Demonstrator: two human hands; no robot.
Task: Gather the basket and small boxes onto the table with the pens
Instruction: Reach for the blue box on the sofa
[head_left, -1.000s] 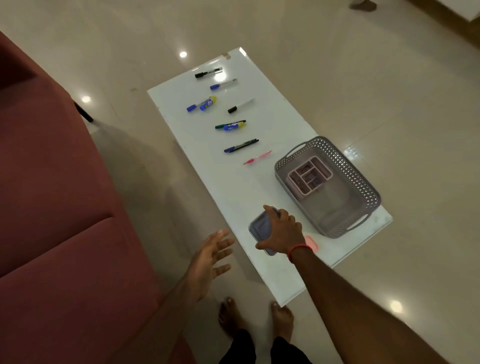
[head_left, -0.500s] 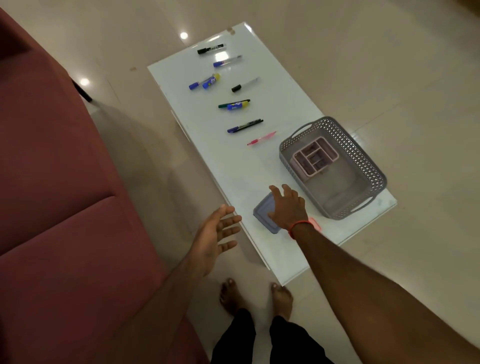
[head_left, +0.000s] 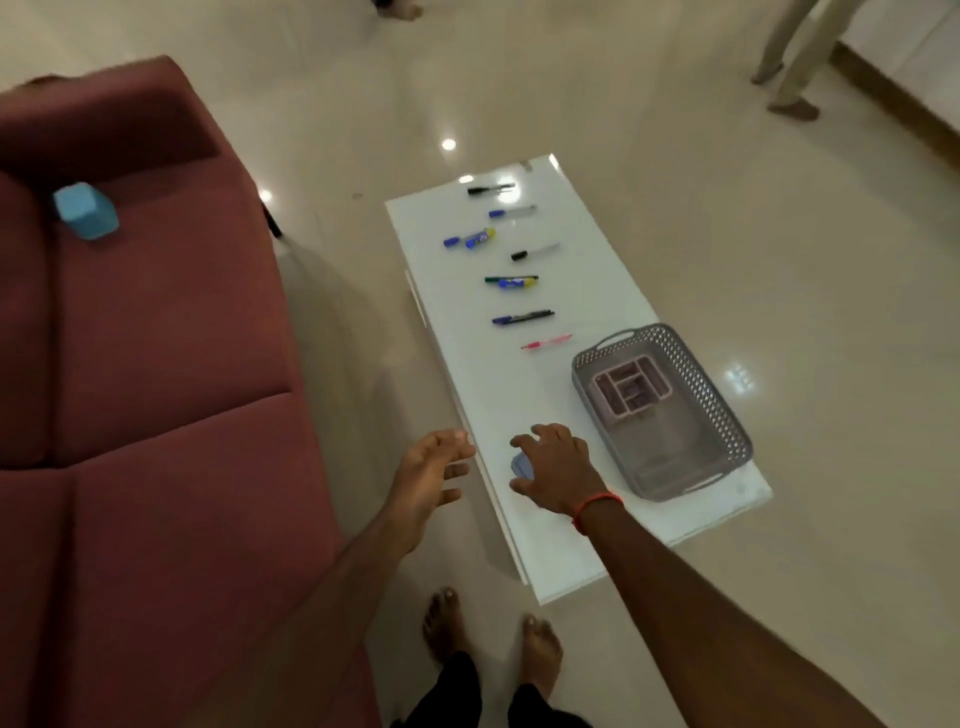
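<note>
A small grey-blue box on the white table is largely hidden beneath the right hand, whose fingers are spread over it; a grip cannot be confirmed. The left hand is held open and empty beside the table edge. The grey basket is seen on the table near the pens, whose label print is too blurred to be read.
</note>
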